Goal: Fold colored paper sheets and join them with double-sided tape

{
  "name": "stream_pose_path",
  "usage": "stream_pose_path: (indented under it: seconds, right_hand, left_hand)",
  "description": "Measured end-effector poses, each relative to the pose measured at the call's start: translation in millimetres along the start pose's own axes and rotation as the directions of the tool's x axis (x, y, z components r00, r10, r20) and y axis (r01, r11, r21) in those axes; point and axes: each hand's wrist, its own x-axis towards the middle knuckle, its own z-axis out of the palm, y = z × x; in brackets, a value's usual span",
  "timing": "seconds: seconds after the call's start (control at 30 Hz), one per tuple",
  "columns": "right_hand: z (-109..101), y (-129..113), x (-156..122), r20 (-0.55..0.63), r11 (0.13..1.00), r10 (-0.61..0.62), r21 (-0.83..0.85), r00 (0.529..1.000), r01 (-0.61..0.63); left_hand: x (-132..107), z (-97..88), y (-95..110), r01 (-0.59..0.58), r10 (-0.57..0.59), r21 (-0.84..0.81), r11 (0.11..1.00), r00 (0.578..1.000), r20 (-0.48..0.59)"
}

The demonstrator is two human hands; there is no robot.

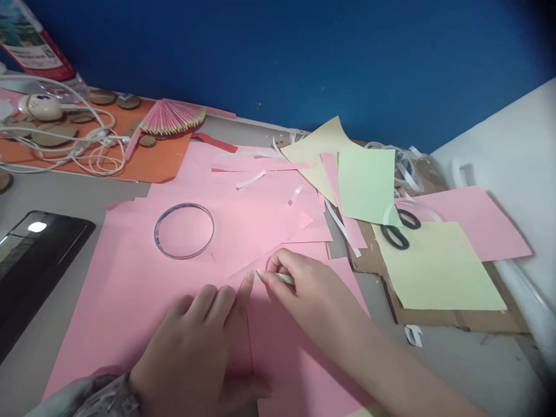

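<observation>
My right hand (pixel 304 284) pinches a narrow light green paper strip (pixel 284 278) between thumb and fingers. Much of the strip is hidden by the fingers. Beside it, my left hand (pixel 195 330) lies on the pink paper (pixel 125 278), thumb spread away and index finger stretched out. That index fingertip presses down at the strip's left end, close to my right thumb. Several pink sheets overlap under both hands, and one raised edge crosses just beyond the fingertips. A thin ring, like a tape roll (pixel 157 238), rests on the pink paper to the left.
Black-handled scissors (pixel 395 236) lie among green sheets (pixel 438 272) on cardboard at right. A black phone (pixel 39 255) is at left. Farther back are a pleated pink paper fan (pixel 169 117), white cables (pixel 99 136) and a bottle (pixel 39 52). A blue partition (pixel 282 63) stands behind.
</observation>
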Motion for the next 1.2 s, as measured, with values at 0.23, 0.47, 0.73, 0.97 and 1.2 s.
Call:
stream_pose_path:
  seconds: [0.23, 0.47, 0.73, 0.97, 1.2]
  right_hand:
    - [-4.9, 1.6, -1.6, 0.017, 1.000, 0.003, -0.003, 1.000, -0.003]
    - [-17.3, 7.1, -6.4, -0.019, 0.992, 0.034, -0.117, 0.999, -0.036]
    - [-21.0, 8.8, -2.3, 0.064, 0.997, 0.029, -0.071, 0.998, -0.024]
    - [-12.3, 15.1, -0.8, 0.015, 1.000, 0.006, -0.025, 1.000, -0.005]
    - [-11.0, 17.3, -0.7, 0.004, 0.999, 0.001, -0.047, 1.000, -0.001]
  left_hand:
    - [-0.7, 6.4, 0.4, -0.015, 0.016, 0.019, 1.000, 0.997, -0.073]
    - [-1.0, 9.7, -5.7, -0.109, 0.111, 0.026, 0.994, 0.984, -0.139]
    - [1.3, 10.3, -7.9, -0.133, 0.152, 0.124, 0.983, 0.977, -0.152]
    - [0.2, 10.7, -4.9, -0.075, 0.087, 0.139, 0.987, 0.993, -0.081]
    - [3.2, 10.1, -8.5, -0.132, 0.156, 0.159, 0.978, 0.977, -0.147]
